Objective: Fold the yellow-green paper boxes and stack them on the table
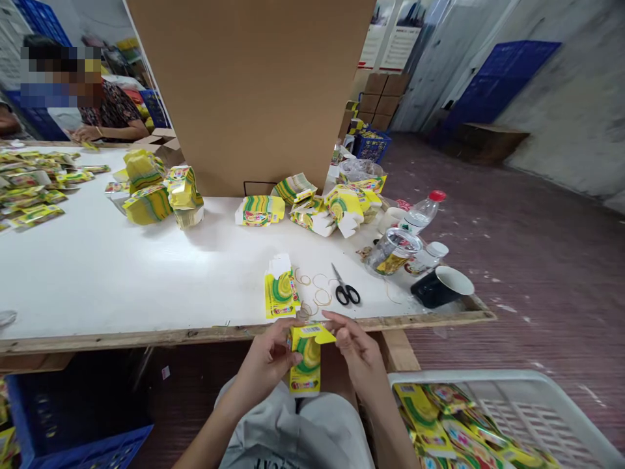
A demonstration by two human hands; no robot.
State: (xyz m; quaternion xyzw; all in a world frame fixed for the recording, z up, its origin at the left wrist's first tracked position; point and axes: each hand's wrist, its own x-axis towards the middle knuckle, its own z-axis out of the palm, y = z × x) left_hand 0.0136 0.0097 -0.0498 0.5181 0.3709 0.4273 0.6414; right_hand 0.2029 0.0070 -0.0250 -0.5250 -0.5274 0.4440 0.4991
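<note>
A small yellow and green printed carton (306,365) is held over my lap, just off the table's front edge. My left hand (267,358) grips its left side, thumb across the front. At the carton's top end a yellow flap sticks out to the right. Beside that flap is my right hand (355,345), fingers apart and thumb near the flap's tip; it does not clearly hold anything. On the table just beyond lie flat cartons (280,293), several rubber bands (319,291) and black-handled scissors (346,293).
Bundles of flat cartons (146,189) and more cartons (336,208) stand before a large cardboard panel (254,91). A dark mug (434,290), jar (393,251) and bottles crowd the right corner. A white basket (488,378) holds packets at lower right. Another person (114,111) sits far left.
</note>
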